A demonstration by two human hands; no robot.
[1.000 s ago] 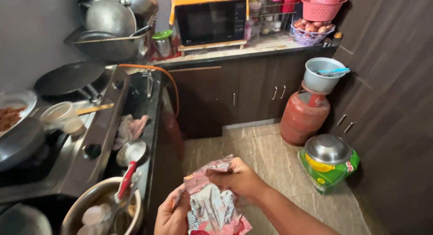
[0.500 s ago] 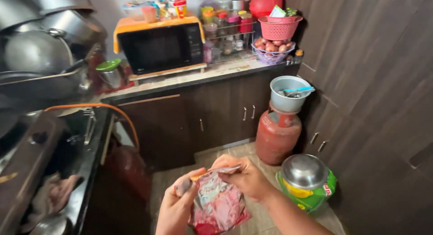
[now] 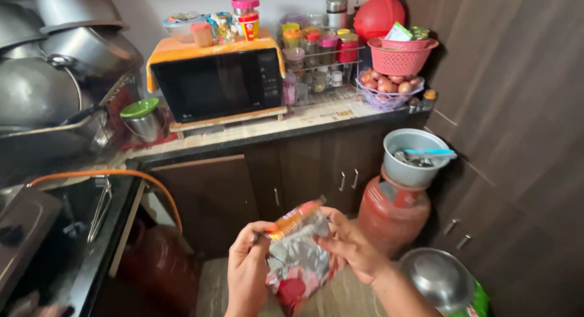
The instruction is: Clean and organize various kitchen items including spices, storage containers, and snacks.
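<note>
While both hands (image 3: 249, 262) (image 3: 353, 247) pinch it—red foil packet (image 3: 298, 265) gapes.

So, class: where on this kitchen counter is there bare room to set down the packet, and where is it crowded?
Bare counter shows in front of the microwave, running right toward the onion basket. It is crowded behind, at the jar rack, and left, by the green-lidded pot. Both hands hold the packet.

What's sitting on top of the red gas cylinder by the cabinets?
A grey bucket rests on the red gas cylinder. Inside it, a light blue handle lies across some dark bits; the bucket's depths and the cylinder's valve are hidden.
</note>
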